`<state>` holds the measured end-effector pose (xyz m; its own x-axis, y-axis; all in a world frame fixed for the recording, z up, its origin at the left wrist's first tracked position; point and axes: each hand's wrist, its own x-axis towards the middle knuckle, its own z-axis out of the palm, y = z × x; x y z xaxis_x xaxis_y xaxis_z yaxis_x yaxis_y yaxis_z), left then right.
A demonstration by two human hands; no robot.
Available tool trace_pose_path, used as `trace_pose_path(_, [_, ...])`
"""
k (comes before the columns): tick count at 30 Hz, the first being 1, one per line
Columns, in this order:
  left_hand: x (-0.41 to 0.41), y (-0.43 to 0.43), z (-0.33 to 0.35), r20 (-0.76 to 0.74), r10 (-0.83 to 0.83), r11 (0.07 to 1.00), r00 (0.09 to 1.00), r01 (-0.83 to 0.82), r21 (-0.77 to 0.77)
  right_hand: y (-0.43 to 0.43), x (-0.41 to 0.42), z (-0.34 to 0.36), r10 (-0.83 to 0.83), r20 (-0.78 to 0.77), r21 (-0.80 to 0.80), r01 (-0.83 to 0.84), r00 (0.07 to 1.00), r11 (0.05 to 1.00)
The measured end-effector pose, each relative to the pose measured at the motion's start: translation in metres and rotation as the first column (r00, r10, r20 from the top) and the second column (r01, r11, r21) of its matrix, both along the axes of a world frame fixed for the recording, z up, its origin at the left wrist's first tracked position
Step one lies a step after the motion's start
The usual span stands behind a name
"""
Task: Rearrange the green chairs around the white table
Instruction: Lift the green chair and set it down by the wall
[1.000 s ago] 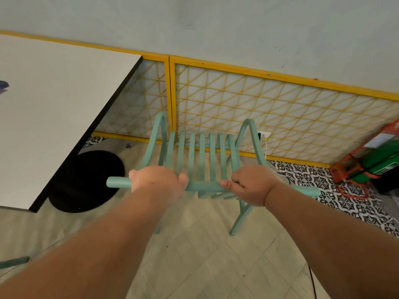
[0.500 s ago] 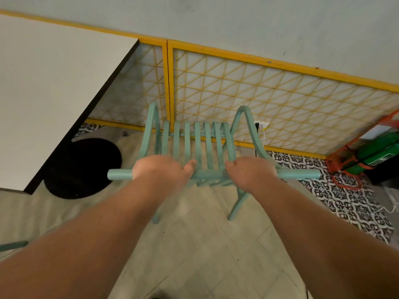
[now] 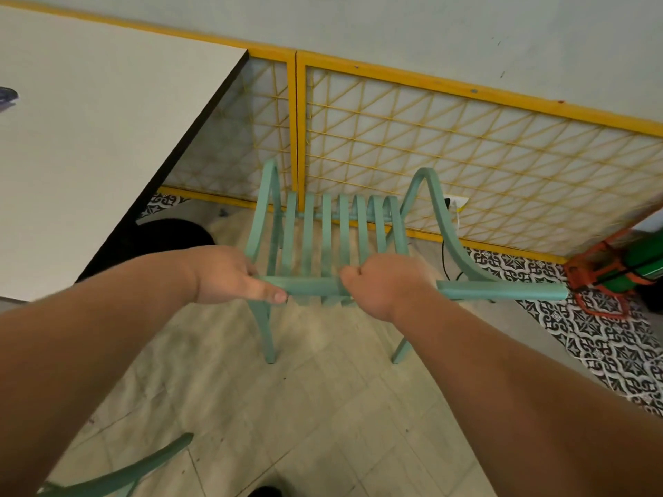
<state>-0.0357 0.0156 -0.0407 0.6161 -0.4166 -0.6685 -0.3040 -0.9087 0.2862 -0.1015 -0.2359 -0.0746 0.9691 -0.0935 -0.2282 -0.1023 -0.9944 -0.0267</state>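
firmly both hands (image 3: pixel 229 274) gripping green chair (image 3: pixel 502 291)

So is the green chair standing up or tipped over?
Standing up. The green chair has its seat slats facing up and its legs pointing down. The left hand and right hand grip its top rail.

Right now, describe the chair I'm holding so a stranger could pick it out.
Find the white table; just right of its corner, before the yellow lattice panel, stands a slatted green chair. Unlike the second chair glimpsed at the bottom-left edge, its top rail is gripped by the left hand and right hand.
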Motion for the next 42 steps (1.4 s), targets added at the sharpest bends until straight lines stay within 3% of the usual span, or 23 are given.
trace_pose_path(6, [0.000,-0.007,-0.008,0.088,0.075,0.997,0.993,-0.072,-0.037,-0.007,0.002,0.003,0.028,-0.028,0.020,-0.028,0.999,0.999])
trace_pose_path(21, [-0.053,-0.046,-0.010,0.036,0.165,0.985,0.986,-0.163,-0.051,-0.053,-0.002,0.012,0.182,-0.021,-0.062,-0.183,0.983,0.981])
trace_pose_path(30, [-0.072,-0.082,-0.026,0.078,0.130,0.991,0.988,-0.130,-0.009,-0.090,0.003,0.011,0.265,-0.015,-0.050,-0.266,0.964,0.963])
trace_pose_path(42, [-0.087,-0.156,-0.034,0.162,0.055,0.992,0.985,-0.036,-0.118,-0.156,0.026,0.010,0.278,-0.032,-0.183,-0.279,0.960,0.943])
